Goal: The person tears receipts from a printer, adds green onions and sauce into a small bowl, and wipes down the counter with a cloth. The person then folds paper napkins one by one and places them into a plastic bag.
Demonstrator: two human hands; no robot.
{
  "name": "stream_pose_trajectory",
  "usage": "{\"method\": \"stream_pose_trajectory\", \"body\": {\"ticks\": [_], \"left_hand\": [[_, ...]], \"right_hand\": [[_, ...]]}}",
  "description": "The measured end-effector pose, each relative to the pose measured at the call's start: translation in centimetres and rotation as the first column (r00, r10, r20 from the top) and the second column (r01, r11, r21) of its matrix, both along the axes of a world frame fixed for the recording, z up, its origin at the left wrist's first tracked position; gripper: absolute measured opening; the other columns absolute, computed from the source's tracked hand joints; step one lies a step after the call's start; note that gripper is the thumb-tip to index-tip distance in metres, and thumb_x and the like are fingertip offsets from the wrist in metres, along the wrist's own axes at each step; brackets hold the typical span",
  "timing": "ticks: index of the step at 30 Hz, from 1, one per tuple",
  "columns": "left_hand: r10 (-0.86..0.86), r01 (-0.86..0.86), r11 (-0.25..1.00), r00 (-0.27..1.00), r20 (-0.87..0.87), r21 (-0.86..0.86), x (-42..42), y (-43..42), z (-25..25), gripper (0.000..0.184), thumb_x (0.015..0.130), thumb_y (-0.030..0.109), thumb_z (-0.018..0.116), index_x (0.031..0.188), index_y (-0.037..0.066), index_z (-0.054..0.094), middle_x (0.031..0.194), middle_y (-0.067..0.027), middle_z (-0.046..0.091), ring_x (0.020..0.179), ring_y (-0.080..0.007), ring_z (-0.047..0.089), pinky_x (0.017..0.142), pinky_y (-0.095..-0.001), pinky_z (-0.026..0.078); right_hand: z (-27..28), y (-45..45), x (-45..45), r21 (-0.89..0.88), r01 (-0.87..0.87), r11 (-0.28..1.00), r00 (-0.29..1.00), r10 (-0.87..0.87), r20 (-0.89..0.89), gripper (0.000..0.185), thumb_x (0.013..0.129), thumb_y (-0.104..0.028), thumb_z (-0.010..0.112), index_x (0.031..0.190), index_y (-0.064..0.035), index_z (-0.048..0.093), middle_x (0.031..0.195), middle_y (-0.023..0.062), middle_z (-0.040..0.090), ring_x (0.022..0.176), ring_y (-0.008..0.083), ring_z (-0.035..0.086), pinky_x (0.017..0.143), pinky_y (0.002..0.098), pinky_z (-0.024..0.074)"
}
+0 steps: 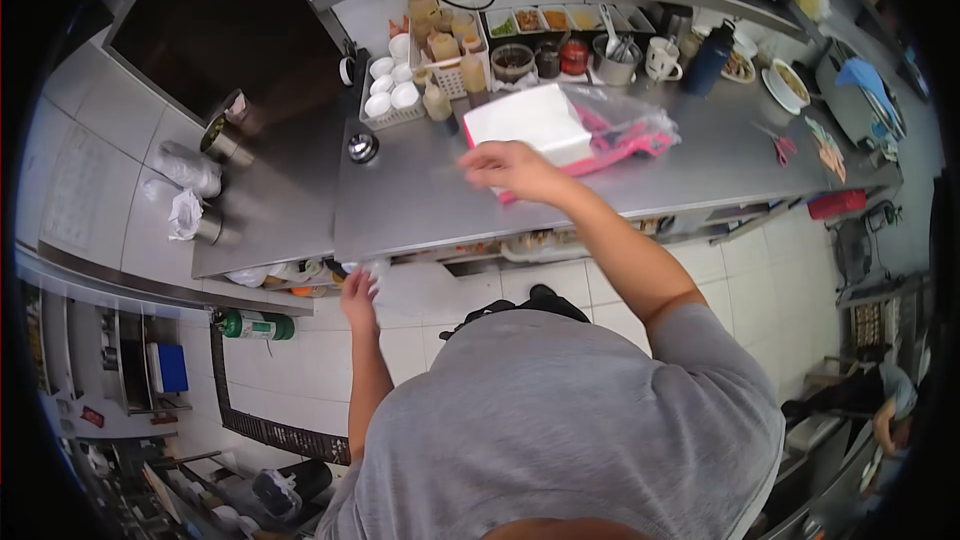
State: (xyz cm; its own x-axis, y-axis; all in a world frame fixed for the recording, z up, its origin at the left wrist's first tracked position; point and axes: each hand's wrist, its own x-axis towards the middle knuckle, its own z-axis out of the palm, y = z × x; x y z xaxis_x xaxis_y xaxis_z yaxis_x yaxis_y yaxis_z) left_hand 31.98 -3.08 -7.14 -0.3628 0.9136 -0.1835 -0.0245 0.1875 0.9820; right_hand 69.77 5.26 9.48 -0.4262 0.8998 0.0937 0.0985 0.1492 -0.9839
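Observation:
On the steel counter (420, 210) lies a stack of white sheets (530, 123) in a pink and clear plastic wrapper (640, 132). My right hand (510, 170) is over the near left edge of this pack, fingers loosely spread and pointing left, with nothing seen in it. Whether it touches the pack is unclear. My left hand (360, 298) hangs just in front of the counter's front edge, its fingers apart and slightly blurred, holding nothing visible. A round metal bell-like object (363, 147) sits on the counter to the left of the pack.
Behind the pack stand sauce bottles (437, 100), a basket of white cups (392, 100), jars (573, 57) and a dark blue bottle (710, 60). Pink scissors (783, 147) lie at the right. Another person (893, 405) is at the far lower right.

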Motion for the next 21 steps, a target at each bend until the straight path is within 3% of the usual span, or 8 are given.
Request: {"method": "stream_pose_trajectory", "body": {"ticks": [2,4,7,10,13,16,17,21], "left_hand": [[-0.145,0.149,0.987,0.987,-0.076,0.054,5.6,6.1,3.3,0.037,0.089,0.015,0.059,0.124,0.003,0.054,0.114,-0.0086,0.061,0.1,-0.018,0.06,0.083,-0.0306,0.048],[-0.224,0.265,0.962,0.9,-0.375,0.062,7.6,12.1,3.7,0.035,0.09,0.015,0.06,0.122,0.002,0.056,0.115,-0.0082,0.061,0.098,-0.0169,0.06,0.083,-0.0297,0.047],[-0.162,0.27,0.95,0.854,-0.494,0.156,10.2,18.7,6.2,0.035,0.088,0.016,0.062,0.12,0.002,0.058,0.114,-0.008,0.061,0.097,-0.0165,0.059,0.083,-0.0294,0.047],[-0.165,0.261,0.963,0.771,-0.615,0.069,11.3,24.1,8.3,0.035,0.084,0.017,0.065,0.118,0.007,0.06,0.113,-0.0135,0.061,0.1,-0.0231,0.059,0.084,-0.0351,0.047],[-0.186,0.306,0.952,0.617,-0.764,0.016,11.9,29.0,9.4,0.037,0.082,0.016,0.066,0.118,0.009,0.06,0.12,-0.0171,0.056,0.107,-0.0308,0.056,0.09,-0.0401,0.045],[-0.111,0.361,0.927,0.518,-0.848,0.099,12.3,33.8,8.5,0.039,0.081,0.016,0.067,0.119,0.01,0.06,0.126,-0.0195,0.051,0.113,-0.0347,0.053,0.096,-0.0432,0.042],[-0.17,0.354,0.935,0.531,-0.83,0.035,12.5,35.0,7.9,0.047,0.079,0.02,0.069,0.123,0.008,0.057,0.131,-0.0194,0.048,0.119,-0.0362,0.048,0.1,-0.0435,0.04],[-0.304,0.376,0.915,0.404,-0.863,-0.146,14.2,37.8,7.1,0.064,0.074,0.024,0.074,0.129,0.003,0.05,0.135,-0.0187,0.045,0.122,-0.0389,0.043,0.103,-0.0439,0.039]], "right_hand": [[-2.8,5.2,5.9,0.024,0.137,0.99,0.989,-0.136,-0.052,0.024,0.083,-0.009,0.062,0.106,-0.0018,0.065,0.088,0.0083,0.068,0.074,0.0143,0.064,0.071,0.0282,0.052],[-1.8,9.6,9.9,-0.025,0.386,0.922,0.922,-0.384,0.055,0.024,0.081,-0.009,0.062,0.103,0.0004,0.065,0.086,0.0123,0.068,0.072,0.0182,0.065,0.07,0.0294,0.0523],[-0.6,17.1,12.7,0.302,0.52,0.799,0.773,-0.591,0.232,0.024,0.08,-0.01,0.062,0.101,0.0012,0.065,0.088,0.0172,0.067,0.076,0.0253,0.066,0.072,0.0331,0.0525],[-1.6,26.4,13.8,0.499,0.415,0.761,0.689,-0.621,0.375,0.025,0.08,-0.015,0.061,0.101,-0.0013,0.065,0.094,0.0205,0.066,0.086,0.0321,0.065,0.078,0.0374,0.0519],[-3.5,33.7,13.4,0.625,0.301,0.721,0.471,-0.682,0.56,0.025,0.081,-0.017,0.062,0.1,-0.0007,0.065,0.094,0.0199,0.067,0.087,0.0375,0.064,0.079,0.0398,0.0509],[-4.9,38.2,12.0,0.458,0.486,0.744,0.326,-0.641,0.695,0.024,0.08,-0.015,0.06,0.098,0.0001,0.065,0.098,0.0201,0.066,0.093,0.0401,0.062,0.083,0.0445,0.0497],[-5.3,39.4,11.7,0.363,0.573,0.735,0.302,-0.601,0.74,0.023,0.079,-0.011,0.057,0.097,0.0017,0.065,0.097,0.0226,0.066,0.093,0.0408,0.062,0.083,0.0466,0.0496],[-6.3,44.5,12.8,0.467,0.398,0.789,0.286,-0.591,0.755,0.021,0.079,-0.009,0.06,0.098,-0.004,0.067,0.091,0.0202,0.067,0.09,0.0362,0.065,0.082,0.0434,0.0509]]}}
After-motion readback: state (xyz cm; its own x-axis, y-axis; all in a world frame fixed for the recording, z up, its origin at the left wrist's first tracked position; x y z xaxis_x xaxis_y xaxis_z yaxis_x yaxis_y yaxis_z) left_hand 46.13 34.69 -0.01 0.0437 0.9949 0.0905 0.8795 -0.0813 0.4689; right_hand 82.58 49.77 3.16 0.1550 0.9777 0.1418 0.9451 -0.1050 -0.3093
